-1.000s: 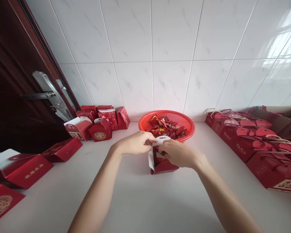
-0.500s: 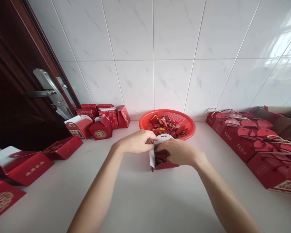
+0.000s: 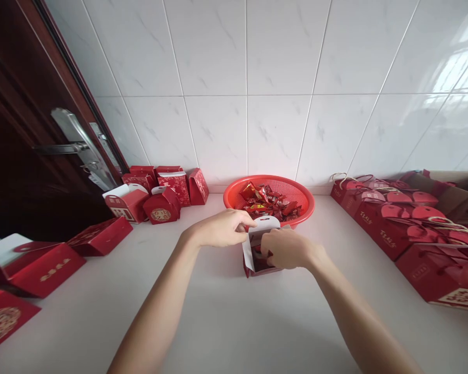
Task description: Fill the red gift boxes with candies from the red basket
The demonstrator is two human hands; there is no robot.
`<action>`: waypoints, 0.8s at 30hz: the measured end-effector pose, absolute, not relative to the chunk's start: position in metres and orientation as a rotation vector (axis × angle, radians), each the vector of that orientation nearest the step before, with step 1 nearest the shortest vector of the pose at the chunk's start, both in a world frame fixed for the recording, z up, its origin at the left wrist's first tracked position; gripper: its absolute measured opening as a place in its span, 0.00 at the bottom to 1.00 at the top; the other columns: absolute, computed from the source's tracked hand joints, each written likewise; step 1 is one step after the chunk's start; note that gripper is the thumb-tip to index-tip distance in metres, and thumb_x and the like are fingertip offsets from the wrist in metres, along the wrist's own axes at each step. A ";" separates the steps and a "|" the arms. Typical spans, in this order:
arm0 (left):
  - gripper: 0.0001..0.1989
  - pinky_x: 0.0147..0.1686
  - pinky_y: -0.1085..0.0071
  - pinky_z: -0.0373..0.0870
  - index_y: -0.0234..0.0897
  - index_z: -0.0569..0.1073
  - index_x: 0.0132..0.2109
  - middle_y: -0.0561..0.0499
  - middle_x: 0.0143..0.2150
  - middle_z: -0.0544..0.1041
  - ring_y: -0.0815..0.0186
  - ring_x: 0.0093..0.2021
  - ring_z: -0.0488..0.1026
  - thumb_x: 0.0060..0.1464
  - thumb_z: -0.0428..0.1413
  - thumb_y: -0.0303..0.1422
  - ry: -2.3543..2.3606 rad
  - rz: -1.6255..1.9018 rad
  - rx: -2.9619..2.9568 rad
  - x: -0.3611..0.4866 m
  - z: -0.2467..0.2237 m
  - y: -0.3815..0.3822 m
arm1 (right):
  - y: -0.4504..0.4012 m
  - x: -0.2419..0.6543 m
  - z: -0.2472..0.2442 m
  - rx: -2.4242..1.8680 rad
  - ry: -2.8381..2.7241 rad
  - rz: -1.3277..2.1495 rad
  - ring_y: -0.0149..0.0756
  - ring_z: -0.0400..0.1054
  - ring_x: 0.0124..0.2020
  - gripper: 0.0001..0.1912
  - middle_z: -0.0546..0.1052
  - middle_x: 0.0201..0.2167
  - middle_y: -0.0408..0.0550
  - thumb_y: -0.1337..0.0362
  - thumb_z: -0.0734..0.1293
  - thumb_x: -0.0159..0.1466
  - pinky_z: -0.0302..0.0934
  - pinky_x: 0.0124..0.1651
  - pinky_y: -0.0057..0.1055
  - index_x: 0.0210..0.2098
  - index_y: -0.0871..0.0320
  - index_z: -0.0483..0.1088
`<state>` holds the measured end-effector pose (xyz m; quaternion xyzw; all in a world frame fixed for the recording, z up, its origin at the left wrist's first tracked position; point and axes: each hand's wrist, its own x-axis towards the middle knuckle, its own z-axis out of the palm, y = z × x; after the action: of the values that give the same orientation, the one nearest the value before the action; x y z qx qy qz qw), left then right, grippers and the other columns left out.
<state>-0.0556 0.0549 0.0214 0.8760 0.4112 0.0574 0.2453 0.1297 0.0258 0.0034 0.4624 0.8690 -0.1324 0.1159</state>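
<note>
A small open red box (image 3: 247, 263) with white inner flaps stands on the white counter in front of a red basket (image 3: 229, 200) of wrapped candies (image 3: 273, 200). My left hand (image 3: 221, 227) pinches the box's upper left edge between thumb and fingers. Over the box's right side, my right hand (image 3: 283, 248) reaches in with curled fingers. Its fingertips are partly hidden inside the box, and what they hold cannot be made out. Some red wrappers show within the box beside those fingers.
Several red boxes (image 3: 161, 206) stand at the back left, and larger open ones (image 3: 49, 270) lie nearer. Red boxes with handles (image 3: 382, 228) line the right side beside a brown carton (image 3: 452, 200). A tiled wall rises behind, with a dark door (image 3: 19, 104) at left.
My right hand has shifted slightly left and down within the box, its fingers more curled. More of the box's inside shows. My left hand stays almost in place.
</note>
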 end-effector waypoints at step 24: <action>0.22 0.39 0.73 0.65 0.42 0.77 0.53 0.50 0.49 0.75 0.63 0.44 0.72 0.52 0.50 0.27 1.159 0.138 2.377 -0.055 0.021 0.056 | 0.031 0.140 0.007 1.273 2.643 -0.639 0.28 0.45 0.22 0.12 0.57 0.21 0.41 0.75 0.59 0.56 0.39 0.24 0.31 0.21 0.59 0.51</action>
<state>-0.0554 0.0556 0.0210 0.8704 0.4244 0.0506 0.2444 0.1404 0.0313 0.0069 0.4231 0.8781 -0.2122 0.0697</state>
